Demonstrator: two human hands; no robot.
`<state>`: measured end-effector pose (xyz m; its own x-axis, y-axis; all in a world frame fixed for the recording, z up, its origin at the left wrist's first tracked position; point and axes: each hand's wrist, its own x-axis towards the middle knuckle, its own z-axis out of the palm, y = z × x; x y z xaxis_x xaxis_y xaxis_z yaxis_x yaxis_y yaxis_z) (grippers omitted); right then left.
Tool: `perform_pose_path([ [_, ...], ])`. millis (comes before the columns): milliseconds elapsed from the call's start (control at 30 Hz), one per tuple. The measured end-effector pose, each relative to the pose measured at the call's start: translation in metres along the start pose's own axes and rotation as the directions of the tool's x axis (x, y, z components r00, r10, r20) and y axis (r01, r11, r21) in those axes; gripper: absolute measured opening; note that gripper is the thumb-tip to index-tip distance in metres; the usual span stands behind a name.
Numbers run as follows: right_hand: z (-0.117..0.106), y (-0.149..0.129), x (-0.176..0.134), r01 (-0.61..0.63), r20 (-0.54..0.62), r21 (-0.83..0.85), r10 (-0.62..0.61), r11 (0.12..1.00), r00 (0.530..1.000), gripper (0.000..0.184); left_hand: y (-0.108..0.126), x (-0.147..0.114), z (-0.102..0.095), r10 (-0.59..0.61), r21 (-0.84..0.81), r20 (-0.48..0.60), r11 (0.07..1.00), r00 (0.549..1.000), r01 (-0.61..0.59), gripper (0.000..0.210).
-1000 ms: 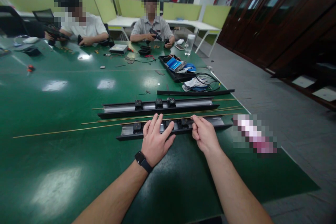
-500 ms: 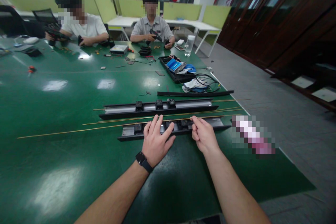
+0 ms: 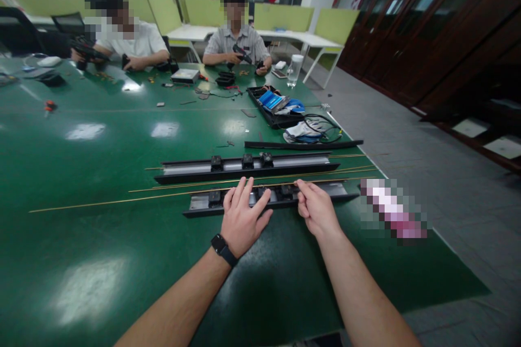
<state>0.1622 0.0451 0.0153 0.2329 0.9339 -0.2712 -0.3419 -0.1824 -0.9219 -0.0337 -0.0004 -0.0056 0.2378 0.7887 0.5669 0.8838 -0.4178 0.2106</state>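
My left hand (image 3: 245,211), with a black watch (image 3: 222,248) on its wrist, lies with fingers spread over the nearer black channel (image 3: 199,211). That channel has a pale inner strip and several black blocks (image 3: 215,197), one partly covered by my fingers. My right hand (image 3: 317,206) is closed in a pinch on a long thin brass-coloured rod (image 3: 109,202), which runs lengthwise above the channel and out far to the left. Behind it, a second black channel (image 3: 191,176) carries three black blocks. More thin rods (image 3: 179,185) lie between the two channels.
A black strip (image 3: 301,145) lies farther back. Beyond it are a white glove (image 3: 305,130), a black tray (image 3: 280,119) with blue items, and a clear bottle (image 3: 293,71). Two people sit across the green table (image 3: 122,249), holding dark tools. A blurred-out pink item (image 3: 391,209) lies at right.
Almost nothing differs. The view has shifted very slightly, and both hands keep their places, the right still pinching the rod.
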Motion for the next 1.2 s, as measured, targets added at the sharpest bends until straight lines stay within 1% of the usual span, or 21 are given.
perform_pose_path([
  [300,-0.0002,0.0013,0.0006,0.018,-0.011,0.015,-0.018,1.0,1.0,0.038,-0.0005,-0.0004,0.0006,0.007,0.007,0.007,1.0,1.0,-0.007,0.045],
  [567,-0.0014,0.0017,0.0014,0.018,0.007,0.025,-0.019,1.0,1.0,0.036,-0.0012,-0.0008,0.0015,0.012,0.003,-0.009,1.0,1.0,-0.012,0.047],
  [800,-0.0004,0.0012,0.0013,0.023,0.018,0.008,-0.024,1.0,1.0,0.038,-0.001,-0.0005,0.0023,0.011,0.007,-0.02,1.0,1.0,-0.011,0.046],
  [1200,0.0004,0.0007,0.0008,0.025,-0.014,0.026,-0.024,0.999,1.0,0.036,-0.002,-0.0006,0.0018,0.016,0.003,-0.012,1.0,1.0,-0.016,0.048],
])
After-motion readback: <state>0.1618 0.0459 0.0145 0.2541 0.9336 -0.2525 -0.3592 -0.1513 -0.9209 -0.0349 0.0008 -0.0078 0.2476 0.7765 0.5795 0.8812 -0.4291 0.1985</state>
